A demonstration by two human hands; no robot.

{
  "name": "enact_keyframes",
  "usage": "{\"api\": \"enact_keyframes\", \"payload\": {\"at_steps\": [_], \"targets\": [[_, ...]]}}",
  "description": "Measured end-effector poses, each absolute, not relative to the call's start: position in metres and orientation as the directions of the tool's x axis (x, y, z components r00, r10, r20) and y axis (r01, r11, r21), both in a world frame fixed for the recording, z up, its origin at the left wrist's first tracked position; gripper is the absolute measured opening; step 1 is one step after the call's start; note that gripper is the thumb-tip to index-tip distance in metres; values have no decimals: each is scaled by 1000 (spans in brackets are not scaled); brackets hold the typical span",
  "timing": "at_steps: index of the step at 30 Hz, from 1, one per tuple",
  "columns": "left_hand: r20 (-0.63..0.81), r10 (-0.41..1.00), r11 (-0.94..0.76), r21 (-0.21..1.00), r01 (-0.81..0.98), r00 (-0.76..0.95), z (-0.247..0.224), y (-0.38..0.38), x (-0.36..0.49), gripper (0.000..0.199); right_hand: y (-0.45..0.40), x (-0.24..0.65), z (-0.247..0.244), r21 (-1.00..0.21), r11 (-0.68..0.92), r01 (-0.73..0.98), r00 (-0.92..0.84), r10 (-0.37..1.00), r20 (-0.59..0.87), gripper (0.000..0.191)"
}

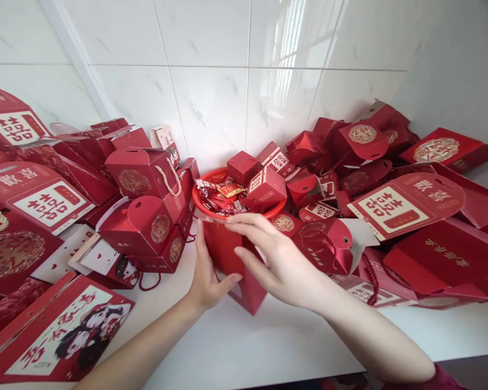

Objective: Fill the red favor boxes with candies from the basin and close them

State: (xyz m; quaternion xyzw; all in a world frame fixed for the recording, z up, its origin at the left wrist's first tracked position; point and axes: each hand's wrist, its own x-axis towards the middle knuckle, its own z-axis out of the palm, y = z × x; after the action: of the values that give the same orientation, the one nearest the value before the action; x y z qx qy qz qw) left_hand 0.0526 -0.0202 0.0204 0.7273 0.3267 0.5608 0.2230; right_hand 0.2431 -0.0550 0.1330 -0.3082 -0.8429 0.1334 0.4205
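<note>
Between left hand [205, 285] and right hand [283, 262], red box [223, 247], touching both.

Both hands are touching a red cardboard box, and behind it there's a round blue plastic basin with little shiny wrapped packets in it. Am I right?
Almost! The round plastic basin isn't blue; the head view shows it's red. The left hand and right hand do touch the red cardboard box, and the little shiny wrapped packets are in the basin behind it.
</note>
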Motion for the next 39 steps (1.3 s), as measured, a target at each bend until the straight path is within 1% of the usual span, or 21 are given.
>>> {"api": "enact_keyframes", "payload": {"at_steps": [1, 3, 5, 7, 9, 11, 12, 14, 16, 18, 21, 23, 25, 29, 32, 35, 39], "targets": [[651, 745, -664, 704, 252, 142, 16, -19, 52, 118, -49, 235, 123, -527, 753, 395, -465, 658, 592, 44], [642, 762, -630, 704, 327, 83, 6, -13, 47, 120, -38, 226, 109, -583, 712, 390, -463, 700, 544, 43], [697, 716, -647, 645, 406, 35, -3, -3, 39, 117, -28, 223, 102, -608, 691, 390, -438, 720, 538, 43], [809, 587, -718, 493, 492, 45, -7, 7, 31, 111, -20, 225, 100, -628, 673, 392, -388, 739, 550, 38], [898, 425, -769, 291, 569, 115, -7, 11, 25, 100, -14, 230, 102, -662, 634, 400, -324, 773, 545, 31], [925, 325, -776, 141, 615, 197, -2, 11, 22, 83, -11, 236, 106, -701, 586, 406, -304, 810, 501, 25], [925, 306, -776, 105, 621, 227, 1, 9, 22, 75, -10, 240, 108, -718, 561, 411, -307, 827, 471, 24], [914, 306, -795, 91, 600, 267, 8, 4, 24, 61, -9, 248, 113, -748, 518, 415, -335, 851, 404, 21], [905, 310, -828, 107, 550, 291, 13, -1, 25, 52, -11, 256, 118, -758, 513, 402, -392, 845, 364, 17], [896, 301, -856, 103, 506, 327, 15, -5, 25, 50, -13, 262, 122, -736, 565, 374, -477, 798, 370, 19], [871, 248, -876, 15, 482, 425, 15, -8, 25, 49, -16, 270, 127, -668, 660, 344, -597, 703, 387, 29], [850, 237, -875, -24, 483, 470, 15, -10, 26, 47, -17, 272, 129, -648, 676, 350, -630, 682, 371, 34], [842, 255, -877, -7, 481, 476, 15, -13, 28, 44, -17, 274, 130, -650, 667, 363, -628, 691, 358, 37], [855, 302, -909, 125, 399, 422, 13, -15, 30, 33, -17, 273, 131, -680, 634, 367, -597, 722, 351, 38], [866, 329, -921, 207, 330, 376, 8, -13, 29, 31, -18, 270, 132, -697, 597, 397, -557, 760, 335, 37], [847, 398, -907, 305, 291, 351, 3, -11, 28, 33, -16, 267, 132, -695, 587, 414, -519, 780, 350, 34], [788, 543, -837, 480, 262, 289, 10, -14, 32, 42, -8, 266, 128, -688, 583, 432, -455, 800, 392, 31]]}}
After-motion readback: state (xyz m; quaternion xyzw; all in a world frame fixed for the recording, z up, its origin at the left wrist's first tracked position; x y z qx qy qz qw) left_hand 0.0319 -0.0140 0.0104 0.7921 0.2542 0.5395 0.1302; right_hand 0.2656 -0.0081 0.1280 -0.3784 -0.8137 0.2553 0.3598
